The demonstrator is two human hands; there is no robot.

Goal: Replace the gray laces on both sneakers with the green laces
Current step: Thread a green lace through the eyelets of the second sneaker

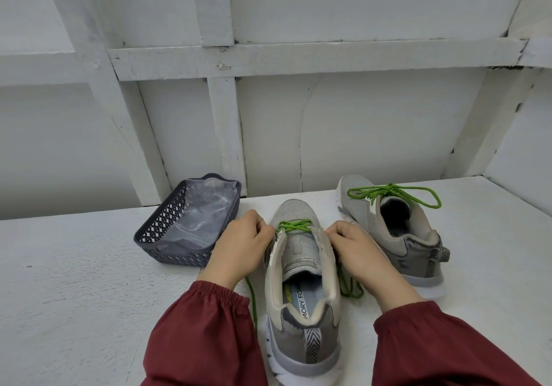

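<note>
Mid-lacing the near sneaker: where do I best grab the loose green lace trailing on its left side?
Pinch the green lace where it lies bare on the table, beside the left wall of the near sneaker. Come straight down with two fingers: it is thin and flat, and the sneaker blocks an approach from the right. Its tip is hidden.

near sneaker [301, 263]: green lace [294, 225] partly threaded | far sneaker [378, 226]: laced green, bowed

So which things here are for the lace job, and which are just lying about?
For the job: near sneaker, green lace, left hand, right hand, far sneaker, its tied green lace.
Just lying about: dark basket, clear plastic bag inside it.
</note>
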